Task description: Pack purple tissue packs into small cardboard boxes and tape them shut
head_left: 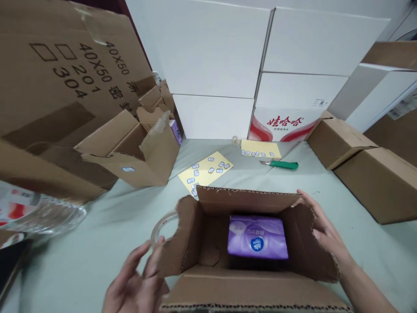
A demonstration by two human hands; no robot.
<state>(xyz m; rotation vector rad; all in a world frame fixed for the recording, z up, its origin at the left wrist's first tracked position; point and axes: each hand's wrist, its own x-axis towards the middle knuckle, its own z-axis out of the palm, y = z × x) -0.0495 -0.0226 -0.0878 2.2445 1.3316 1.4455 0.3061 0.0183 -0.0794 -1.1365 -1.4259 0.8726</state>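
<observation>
An open cardboard box [247, 289] is in front of me with its flaps up. Inside it lies a purple pack of tissues [257, 237], label upward. My right hand [329, 241] grips the box's right flap, thumb inside and fingers behind. My left hand [140, 274] is beside the left flap, its fingertips closed at the lower edge of a roll of clear tape [156, 228]. The flap covers part of the roll. Past the box lie a yellow sheet with small labels [208, 167] and a green utility knife [283, 164], blade showing.
Another open carton [153, 156] stands at left, before a large printed carton [65, 65]. Closed brown boxes [374, 182] line the right. White boxes [211, 48] are stacked at the back. A second yellow label sheet [260, 147] and a wrapped plastic bottle pack [42, 211] are also here.
</observation>
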